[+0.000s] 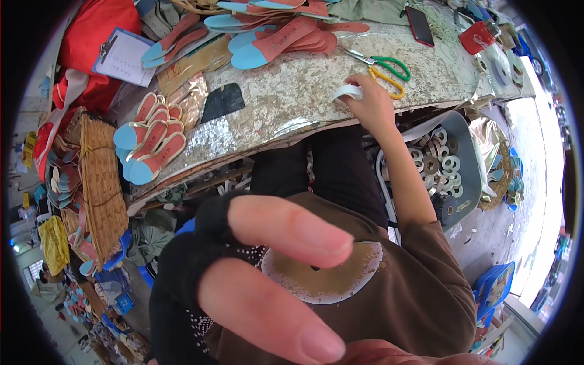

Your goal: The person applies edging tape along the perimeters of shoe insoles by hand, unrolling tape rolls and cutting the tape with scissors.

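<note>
My left hand, in a black fingerless glove, is raised close to the camera, away from the table. Two of its fingers stretch out, apart, with nothing visible between them. At the table's near edge, my right hand is bare and grips a white tape roll between thumb and fingers. Just beyond it lie scissors with one green and one yellow handle. Several pink and blue insoles are piled at the back, and another cluster of pale-rimmed insoles rests at the left edge.
A clipboard lies at the back left by red fabric. A dark phone and a red can sit at the back right. Below the right edge stands a grey bin of tape rolls. A woven basket is at the left.
</note>
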Motion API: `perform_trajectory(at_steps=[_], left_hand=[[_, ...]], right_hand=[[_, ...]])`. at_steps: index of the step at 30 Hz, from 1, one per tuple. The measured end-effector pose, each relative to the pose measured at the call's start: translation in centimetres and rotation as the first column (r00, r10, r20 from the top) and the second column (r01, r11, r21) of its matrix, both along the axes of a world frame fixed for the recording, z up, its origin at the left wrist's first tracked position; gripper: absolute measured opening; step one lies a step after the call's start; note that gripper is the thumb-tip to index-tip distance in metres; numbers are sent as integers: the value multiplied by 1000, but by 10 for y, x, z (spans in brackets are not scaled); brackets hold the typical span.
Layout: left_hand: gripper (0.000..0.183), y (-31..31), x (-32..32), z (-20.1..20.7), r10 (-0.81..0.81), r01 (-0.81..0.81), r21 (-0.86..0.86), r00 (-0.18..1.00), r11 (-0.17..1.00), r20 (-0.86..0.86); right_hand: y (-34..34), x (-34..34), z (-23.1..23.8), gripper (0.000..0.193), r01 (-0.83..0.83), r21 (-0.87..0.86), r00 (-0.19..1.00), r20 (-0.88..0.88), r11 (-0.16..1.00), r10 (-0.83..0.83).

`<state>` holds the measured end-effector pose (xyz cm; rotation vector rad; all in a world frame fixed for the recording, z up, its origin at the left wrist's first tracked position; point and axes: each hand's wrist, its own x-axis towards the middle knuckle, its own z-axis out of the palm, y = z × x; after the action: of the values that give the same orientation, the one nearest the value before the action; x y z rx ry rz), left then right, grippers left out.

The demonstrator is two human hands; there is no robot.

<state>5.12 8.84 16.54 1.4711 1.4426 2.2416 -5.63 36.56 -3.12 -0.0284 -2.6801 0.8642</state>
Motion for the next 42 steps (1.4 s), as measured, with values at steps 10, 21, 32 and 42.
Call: perform_trajectory(at_steps=[10, 21, 32, 42], left_hand=[[40, 54, -42, -36, 3, -7, 98, 999, 995, 39], [49, -15, -61, -39, -29, 38, 180, 998, 983, -49], [64, 58, -244, -181, 409, -914, -336, 402, 227, -819], [59, 64, -302, -200, 434, -895, -389, 447, 220, -782]], right_hand=[[-10, -9, -13, 33, 13, -36, 1000, 24, 999, -12], [38, 59, 5, 29, -122, -420, 977, 108, 899, 183], [61, 132, -1, 20, 61, -316, 950, 309, 947, 42], [29, 135, -17, 20, 7, -592, 905, 348, 806, 247]])
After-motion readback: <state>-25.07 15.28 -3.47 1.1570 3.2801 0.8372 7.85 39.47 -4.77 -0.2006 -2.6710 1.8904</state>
